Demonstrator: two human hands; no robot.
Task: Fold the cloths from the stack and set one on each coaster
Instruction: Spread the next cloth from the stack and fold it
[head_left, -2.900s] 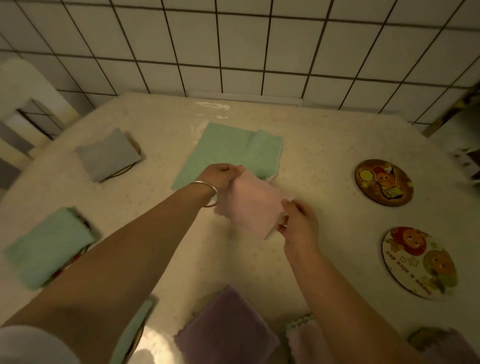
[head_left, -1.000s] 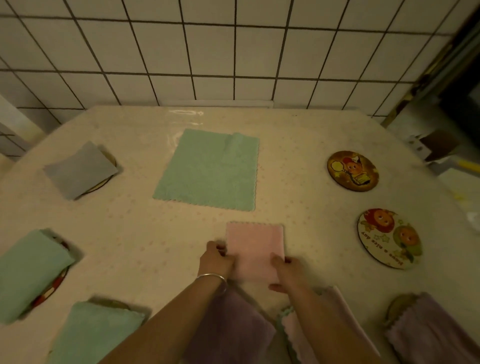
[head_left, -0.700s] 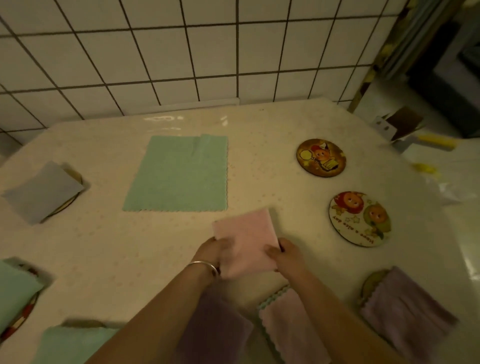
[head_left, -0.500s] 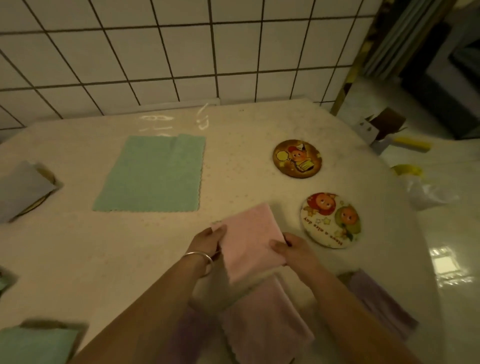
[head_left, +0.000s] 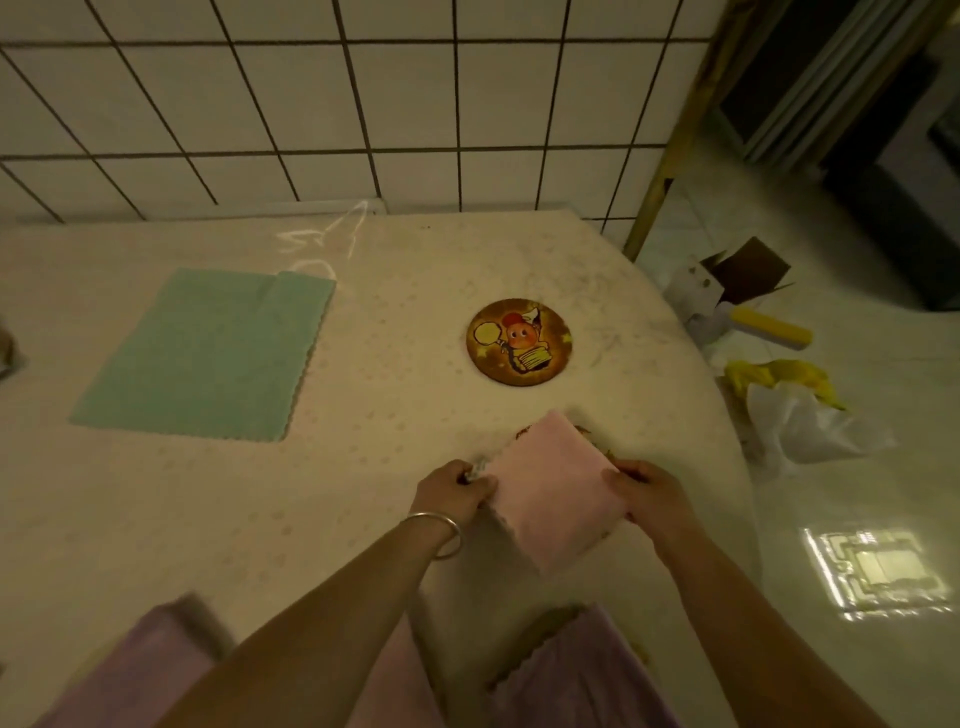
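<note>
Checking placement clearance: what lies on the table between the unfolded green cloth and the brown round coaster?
Nothing. In the head view, the stretch between the green cloth and the brown coaster is bare tablecloth.

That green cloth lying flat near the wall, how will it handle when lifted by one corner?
Probably floppy: the green cloth lies flat with a soft crease near its right side, so it would likely drape and hang. It looks thin, so likely light. On the glossy table it may slide if pushed rather than lifted.
</note>
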